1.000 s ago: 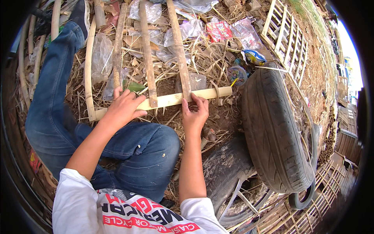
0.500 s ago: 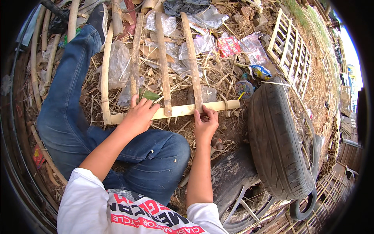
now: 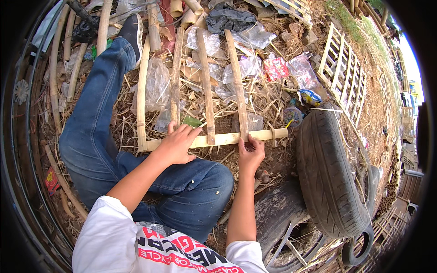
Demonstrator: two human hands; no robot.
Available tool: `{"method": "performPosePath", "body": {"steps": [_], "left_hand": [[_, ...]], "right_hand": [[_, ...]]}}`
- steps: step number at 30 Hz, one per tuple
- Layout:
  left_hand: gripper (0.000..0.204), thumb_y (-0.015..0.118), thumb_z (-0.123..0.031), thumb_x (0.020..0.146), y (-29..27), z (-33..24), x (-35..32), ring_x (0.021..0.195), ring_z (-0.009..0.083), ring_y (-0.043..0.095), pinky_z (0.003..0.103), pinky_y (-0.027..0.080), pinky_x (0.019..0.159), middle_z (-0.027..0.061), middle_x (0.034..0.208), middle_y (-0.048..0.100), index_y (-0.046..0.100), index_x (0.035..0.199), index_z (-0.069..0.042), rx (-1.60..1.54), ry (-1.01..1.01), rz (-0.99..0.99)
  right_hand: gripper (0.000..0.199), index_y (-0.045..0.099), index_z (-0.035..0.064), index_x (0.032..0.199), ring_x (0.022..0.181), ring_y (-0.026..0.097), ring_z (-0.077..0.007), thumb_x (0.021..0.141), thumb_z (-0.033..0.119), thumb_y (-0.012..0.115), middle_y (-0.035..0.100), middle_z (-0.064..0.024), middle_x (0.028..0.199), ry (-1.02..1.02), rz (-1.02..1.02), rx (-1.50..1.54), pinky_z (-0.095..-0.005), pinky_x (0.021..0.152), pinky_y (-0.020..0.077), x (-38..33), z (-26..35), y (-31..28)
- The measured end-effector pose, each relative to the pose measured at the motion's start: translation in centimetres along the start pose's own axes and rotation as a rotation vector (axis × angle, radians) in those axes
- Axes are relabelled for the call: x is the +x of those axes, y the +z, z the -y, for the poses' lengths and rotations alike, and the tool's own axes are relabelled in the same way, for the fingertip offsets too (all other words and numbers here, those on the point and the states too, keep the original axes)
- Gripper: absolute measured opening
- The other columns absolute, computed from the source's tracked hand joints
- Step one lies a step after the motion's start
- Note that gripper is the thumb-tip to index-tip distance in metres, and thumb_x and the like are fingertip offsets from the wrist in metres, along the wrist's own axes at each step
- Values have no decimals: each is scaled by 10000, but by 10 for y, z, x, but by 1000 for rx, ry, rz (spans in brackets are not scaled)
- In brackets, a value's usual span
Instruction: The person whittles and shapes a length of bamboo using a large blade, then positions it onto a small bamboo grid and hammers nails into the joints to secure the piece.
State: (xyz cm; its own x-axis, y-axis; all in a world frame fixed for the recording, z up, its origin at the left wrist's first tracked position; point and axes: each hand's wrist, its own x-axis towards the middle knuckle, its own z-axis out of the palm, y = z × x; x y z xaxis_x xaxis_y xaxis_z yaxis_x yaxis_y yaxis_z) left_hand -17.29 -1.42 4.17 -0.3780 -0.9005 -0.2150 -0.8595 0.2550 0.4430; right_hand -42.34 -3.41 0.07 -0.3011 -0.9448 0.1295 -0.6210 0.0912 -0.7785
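A flat, pale bamboo crosspiece (image 3: 223, 139) lies across in front of my bent knee, with several bamboo slats running away from it like a ladder or rack. My left hand (image 3: 176, 144) grips the crosspiece where the second slat (image 3: 175, 86) from the left meets it, the fingers lying over the joint. At the foot of the rightmost slat (image 3: 237, 84), my right hand (image 3: 251, 154) pinches the joint between thumb and fingers. Between my hands, another slat (image 3: 206, 88) overlaps the crosspiece. The leftmost slat (image 3: 142, 100) meets its left end. My fingers hide part of both gripped joints.
Two worn tyres, one upright (image 3: 330, 170) and one lower (image 3: 280, 209), sit close on the right. A finished-looking bamboo lattice (image 3: 343, 73) lies beyond them. Dry straw, plastic bags (image 3: 157, 84) and bamboo pieces (image 3: 189, 16) litter the ground. Dark metal rails (image 3: 22, 182) run along the left.
The whole view has shifted slightly, so the scene sits further right and lower. Both hands keep their places on the bamboo crosspiece and slats.
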Motion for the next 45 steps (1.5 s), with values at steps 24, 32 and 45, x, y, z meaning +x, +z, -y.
{"method": "performPosePath", "body": {"steps": [24,32,45], "left_hand": [[799,817,-209,727,50,-18,54,640,232,661,387,511,706,81,720,666,430,1406,-42,-775,-385,-359],[679,785,-119,733,29,-17,42,906,285,605,432,453,854,95,932,588,460,1326,-54,-733,-339,-504],[473,711,-79,758,-2,86,-52,1082,301,531,436,357,936,91,1106,565,542,1199,-108,-61,-392,-626]], "right_hand": [[287,698,-31,992,722,614,-225,738,64,792,599,-115,867,-40,-69,40,-330,655,501,-6,-6,8],[296,684,-57,1017,745,623,-206,760,55,780,601,-114,901,-15,-18,0,-314,677,514,-3,3,4],[311,684,-57,1027,732,611,-221,754,56,776,597,-119,899,-75,-4,-45,-334,690,501,-2,3,1]]}}
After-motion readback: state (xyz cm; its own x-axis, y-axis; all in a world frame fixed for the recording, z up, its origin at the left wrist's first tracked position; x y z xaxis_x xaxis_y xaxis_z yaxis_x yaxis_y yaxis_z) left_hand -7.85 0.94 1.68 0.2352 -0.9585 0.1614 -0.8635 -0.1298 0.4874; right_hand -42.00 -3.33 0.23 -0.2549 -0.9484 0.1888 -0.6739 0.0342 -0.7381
